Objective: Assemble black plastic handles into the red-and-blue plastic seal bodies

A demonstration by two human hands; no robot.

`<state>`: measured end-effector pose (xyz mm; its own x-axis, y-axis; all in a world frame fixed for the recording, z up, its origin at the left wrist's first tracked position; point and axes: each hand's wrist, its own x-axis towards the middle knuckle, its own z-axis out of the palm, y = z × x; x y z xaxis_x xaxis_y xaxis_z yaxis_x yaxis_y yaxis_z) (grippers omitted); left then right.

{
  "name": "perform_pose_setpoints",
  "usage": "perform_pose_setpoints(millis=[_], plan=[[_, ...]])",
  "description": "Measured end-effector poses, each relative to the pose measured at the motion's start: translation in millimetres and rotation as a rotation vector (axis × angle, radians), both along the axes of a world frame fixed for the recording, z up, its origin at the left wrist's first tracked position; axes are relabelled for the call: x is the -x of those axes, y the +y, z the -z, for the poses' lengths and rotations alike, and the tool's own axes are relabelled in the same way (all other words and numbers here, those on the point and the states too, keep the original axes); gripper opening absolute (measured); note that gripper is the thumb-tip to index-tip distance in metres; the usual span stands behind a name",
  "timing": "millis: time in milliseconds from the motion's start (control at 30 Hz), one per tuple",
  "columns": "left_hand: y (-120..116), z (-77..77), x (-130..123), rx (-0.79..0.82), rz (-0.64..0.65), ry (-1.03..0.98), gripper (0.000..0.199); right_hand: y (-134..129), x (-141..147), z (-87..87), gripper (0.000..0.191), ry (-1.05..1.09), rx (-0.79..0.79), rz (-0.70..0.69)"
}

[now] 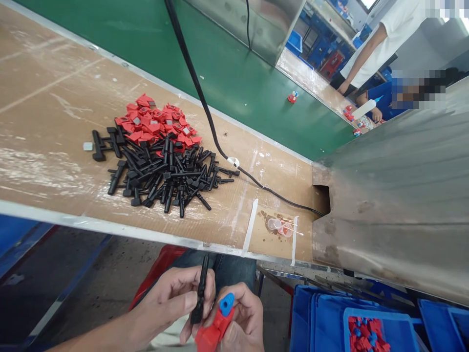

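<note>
Below the bench's front edge, my left hand (176, 298) pinches a black plastic part (201, 293) that points upward. Close beside it, my right hand (244, 320) grips a red piece with a blue tip (216, 325). The black part and the red piece are near each other; whether they touch cannot be made out. On the bench (54, 161) lies a pile of black parts (168, 171), with a heap of red pieces (156, 120) against its far side. A small grey square (87, 146) rests left of the pile.
A black cable (198, 88) crosses the bench. Small cups (284, 228) with cotton swabs sit at the right, near a metal housing (388, 195). Blue crates (330, 318) at lower right hold red and blue pieces. Beyond the green belt (256, 93) are two people (366, 58).
</note>
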<state>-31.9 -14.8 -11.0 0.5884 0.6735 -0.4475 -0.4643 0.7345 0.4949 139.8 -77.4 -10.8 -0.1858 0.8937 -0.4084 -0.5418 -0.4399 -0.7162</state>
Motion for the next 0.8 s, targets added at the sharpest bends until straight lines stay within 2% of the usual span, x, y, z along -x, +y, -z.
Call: perform_pose_setpoints(millis=[133, 200, 267, 367, 433, 500, 567, 700, 767, 800], plan=[[-4, 24.8, -3, -0.091, 0.009, -0.155, 0.048, 0, 2, 0.5, 0.060, 0.011, 0.027, 0.005], [-5, 29.4, -5, -0.109, 0.013, -0.190, 0.047, -1, 5, 3.7, 0.060, 0.016, 0.036, 0.026], [-4, 24.3, -5, -0.071, 0.015, -0.152, 0.048, -3, 8, 9.7, 0.059, 0.013, 0.028, 0.064], [1, 5.6, -6, -0.004, 0.019, -0.058, 0.055, -6, 11, 16.8, 0.062, -0.001, -0.008, 0.140], [3, -4.7, -6, 0.003, 0.013, -0.017, 0.059, -5, 10, 14.9, 0.062, -0.040, 0.005, 0.142], [4, -6.8, -7, -0.013, -0.003, 0.003, 0.059, -3, 7, 8.0, 0.062, -0.093, 0.021, 0.112], [1, 1.4, -9, -0.053, -0.014, 0.006, 0.057, 0, 4, 0.1, 0.061, -0.140, 0.005, 0.107], [-6, 32.3, -11, -0.211, -0.016, -0.041, 0.051, 1, 0, -5.5, 0.064, -0.233, 0.011, 0.132], [-8, 39.3, -11, -0.247, -0.013, -0.031, 0.049, -1, 0, -3.1, 0.062, -0.258, 0.012, 0.128], [-7, 38.1, -11, -0.250, -0.015, -0.017, 0.049, -2, -1, -1.3, 0.061, -0.264, 0.007, 0.124]])
